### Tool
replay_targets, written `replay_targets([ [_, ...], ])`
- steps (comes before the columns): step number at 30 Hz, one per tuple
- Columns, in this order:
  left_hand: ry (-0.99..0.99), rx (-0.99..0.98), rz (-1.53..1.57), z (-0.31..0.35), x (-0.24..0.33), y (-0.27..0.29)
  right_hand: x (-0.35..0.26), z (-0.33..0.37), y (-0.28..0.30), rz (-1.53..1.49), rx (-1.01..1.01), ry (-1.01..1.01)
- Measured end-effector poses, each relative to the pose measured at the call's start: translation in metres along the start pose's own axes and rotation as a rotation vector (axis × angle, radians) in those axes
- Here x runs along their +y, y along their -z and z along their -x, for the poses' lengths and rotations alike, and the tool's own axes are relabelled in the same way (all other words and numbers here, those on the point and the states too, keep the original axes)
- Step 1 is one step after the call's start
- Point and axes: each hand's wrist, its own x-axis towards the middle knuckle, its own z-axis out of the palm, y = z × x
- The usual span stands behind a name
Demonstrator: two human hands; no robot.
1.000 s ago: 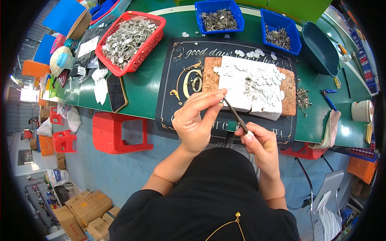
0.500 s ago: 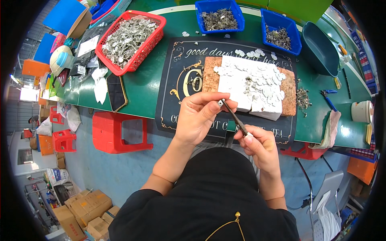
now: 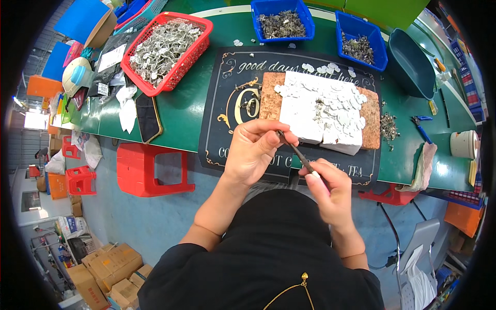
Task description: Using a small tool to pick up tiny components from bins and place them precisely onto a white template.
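Above the tabletop's near edge, left hand pinched a small piece — right hand gripped slim tweezers slanting up-left toward it.

Two hands are at work, the left hand and the right hand, with one thin dark tool between them. On the green counter stand two blue bins of small dark parts, one red basket of pale pieces, one dark teal tub, one black mat and one white cup. Below the counter are two red stools; the small white pieces on the cork board are too many and too small to count.
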Motion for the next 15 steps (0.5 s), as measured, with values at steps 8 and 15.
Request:
replay_targets([
  [8,-0.12,0.236,-0.129,0.007,-0.006,-0.006,0.022,-0.008,-0.022,0.625,0.306,0.37],
  [15,-0.304,0.372,-1.13,-0.013,0.028,0.007,0.004,0.005,-0.002,0.417,0.373,0.253],
])
